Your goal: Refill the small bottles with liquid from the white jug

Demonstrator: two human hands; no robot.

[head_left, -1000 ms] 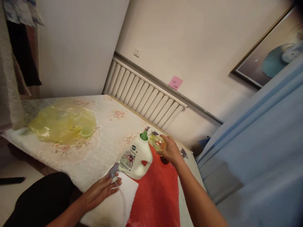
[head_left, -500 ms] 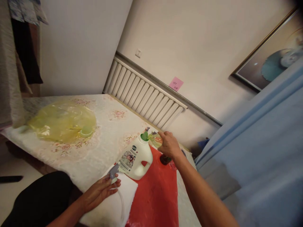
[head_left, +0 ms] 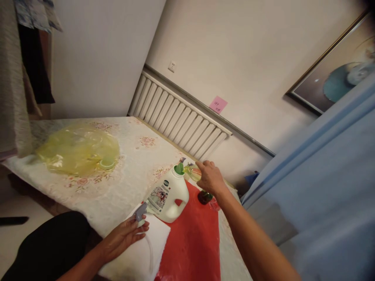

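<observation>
My left hand [head_left: 125, 237] holds a grey trigger spray head [head_left: 140, 212] between thumb and fingers, its thin clear tube hanging down over a white sheet [head_left: 137, 259]. To its right, a white jug [head_left: 172, 201] with a printed label and green spout stands uncapped. My right hand [head_left: 211, 177] grips a clear bottle [head_left: 193, 173] tipped on its side, its mouth at the jug's green spout. Yellowish liquid shows at the bottle's mouth; my fingers hide part of the bottle. Below the right hand lies a dark round object [head_left: 204, 197], partly covered by the wrist.
A red mat [head_left: 195, 242] lies under the jug's right side on the floral tablecloth [head_left: 131, 156]. At the left sits a crumpled yellow plastic bag [head_left: 76, 148] with a pale green cap [head_left: 107, 163] by it. Behind are a radiator [head_left: 178, 113] and, to the right, a blue curtain [head_left: 328, 168].
Both hands keep almost the same place and grip. The clear bottle stays tipped at the jug's mouth, with only a slight shift of the right hand.
</observation>
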